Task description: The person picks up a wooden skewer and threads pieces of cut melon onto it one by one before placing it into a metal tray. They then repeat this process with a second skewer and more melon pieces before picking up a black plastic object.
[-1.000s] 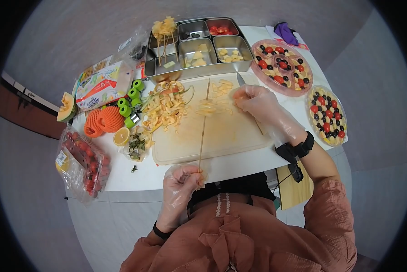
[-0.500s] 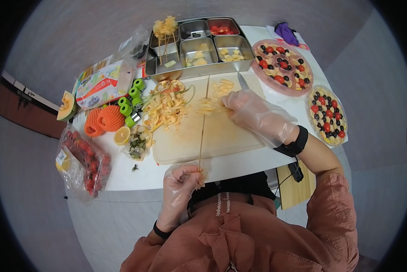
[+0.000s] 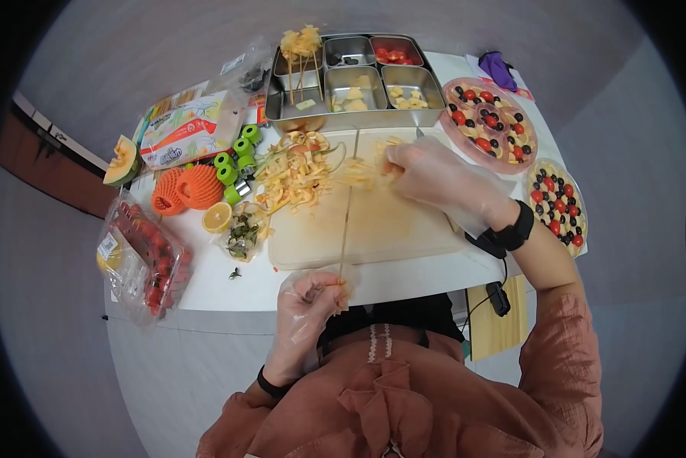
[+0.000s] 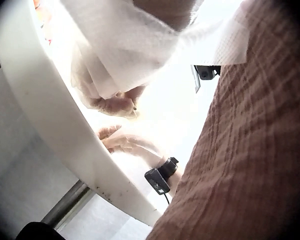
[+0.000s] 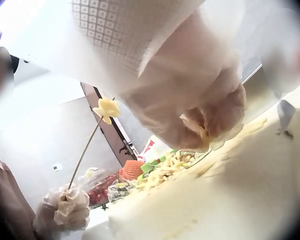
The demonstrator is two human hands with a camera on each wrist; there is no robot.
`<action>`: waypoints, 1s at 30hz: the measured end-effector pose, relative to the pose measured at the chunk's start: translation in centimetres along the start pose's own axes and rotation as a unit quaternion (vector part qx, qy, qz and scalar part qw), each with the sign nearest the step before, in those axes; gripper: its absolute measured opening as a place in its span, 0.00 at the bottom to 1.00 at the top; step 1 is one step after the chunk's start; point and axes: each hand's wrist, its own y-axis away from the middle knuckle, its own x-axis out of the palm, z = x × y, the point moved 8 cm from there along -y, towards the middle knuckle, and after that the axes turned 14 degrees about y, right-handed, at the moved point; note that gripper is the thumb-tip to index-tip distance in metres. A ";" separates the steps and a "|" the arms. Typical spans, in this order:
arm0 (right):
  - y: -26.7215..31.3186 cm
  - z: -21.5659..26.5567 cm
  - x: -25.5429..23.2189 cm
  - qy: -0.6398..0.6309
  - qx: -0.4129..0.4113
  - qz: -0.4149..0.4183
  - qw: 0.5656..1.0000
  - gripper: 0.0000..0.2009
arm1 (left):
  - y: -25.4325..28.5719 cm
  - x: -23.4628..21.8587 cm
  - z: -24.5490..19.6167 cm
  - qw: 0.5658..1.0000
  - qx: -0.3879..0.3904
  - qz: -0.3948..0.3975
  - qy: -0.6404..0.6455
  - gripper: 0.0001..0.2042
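The gloved left hand (image 3: 306,309) pinches the lower end of a thin wooden skewer (image 3: 347,221), which points up over the cutting board (image 3: 404,229). Yellow fruit pieces (image 3: 354,174) sit on the skewer's upper part; the right wrist view shows them as a flower-like cluster (image 5: 107,110). The gloved right hand (image 3: 446,182) is low over the board, just right of the skewer, its bent fingertips pinching a thin yellow slice beside loose slices (image 5: 252,127). A knife (image 5: 286,117) lies partly hidden behind the right hand.
Peelings (image 3: 297,172) cover the board's left side. Behind stands a metal tray (image 3: 358,118) with fruit compartments and upright skewers. Two fruit platters (image 3: 457,133) are at right; a strawberry box (image 3: 156,263), orange foam nets (image 3: 198,187) and green cutters (image 3: 224,169) are at left.
The head view has shifted, so the table's things appear farther right. My right hand has moved left from beside the knife to the loose slices. The left hand keeps holding the skewer.
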 end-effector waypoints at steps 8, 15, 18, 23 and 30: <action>-2.2 0.3 -1.7 -0.262 0.000 -0.155 0.953 0.07 | 0.4 -0.6 -0.8 1.000 0.029 -0.006 -0.001 0.06; 0.3 0.6 2.4 0.033 -0.071 -0.055 0.995 0.04 | 0.3 -0.9 -0.1 1.000 0.004 -0.017 0.016 0.05; 0.6 0.4 2.9 0.066 -0.079 -0.076 0.992 0.03 | 0.1 -0.6 -0.1 1.000 0.005 -0.006 0.010 0.05; 1.0 0.3 2.7 0.047 -0.076 -0.066 0.994 0.02 | 0.0 -0.7 0.4 1.000 -0.004 -0.011 0.006 0.05; 1.2 0.6 2.0 -0.018 -0.054 -0.001 0.998 0.03 | 0.1 -0.5 0.5 1.000 -0.012 -0.018 0.010 0.06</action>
